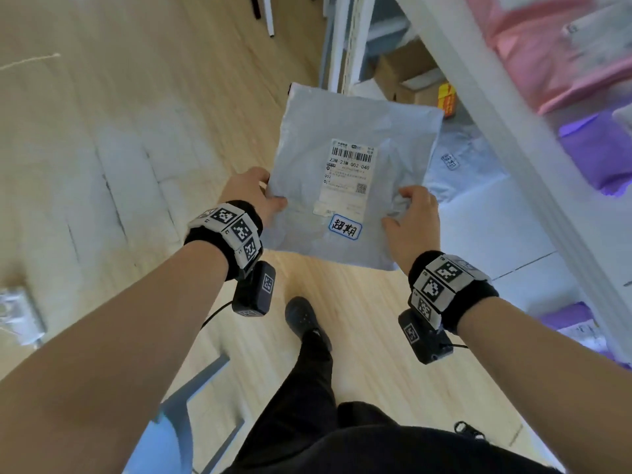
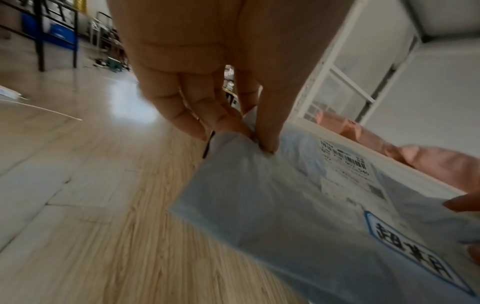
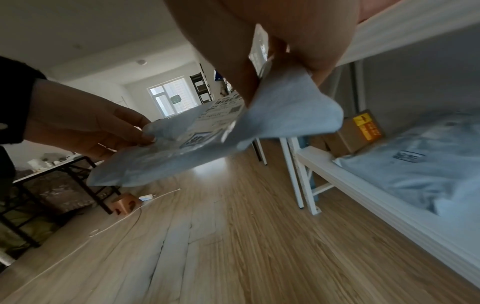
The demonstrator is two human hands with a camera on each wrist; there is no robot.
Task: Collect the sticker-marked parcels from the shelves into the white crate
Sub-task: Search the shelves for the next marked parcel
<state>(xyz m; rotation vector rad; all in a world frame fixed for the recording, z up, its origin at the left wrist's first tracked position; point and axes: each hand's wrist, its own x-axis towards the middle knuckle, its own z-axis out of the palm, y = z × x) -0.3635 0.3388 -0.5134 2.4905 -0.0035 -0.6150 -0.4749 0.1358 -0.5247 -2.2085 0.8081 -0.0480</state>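
Note:
A flat light-blue parcel bag hangs level in front of me over the wooden floor, beside the white shelves. It carries a white shipping label and a blue-bordered sticker near its close edge. My left hand pinches its near left edge, thumb on top; the left wrist view shows the fingers clamped on the bag. My right hand pinches the near right corner; in the right wrist view the bag folds between thumb and fingers. No white crate is in view.
The shelves on my right hold pink bags, purple bags, another light-blue bag and brown cardboard boxes. My foot stands on the wooden floor. A black-framed table and a white cable lie to the left.

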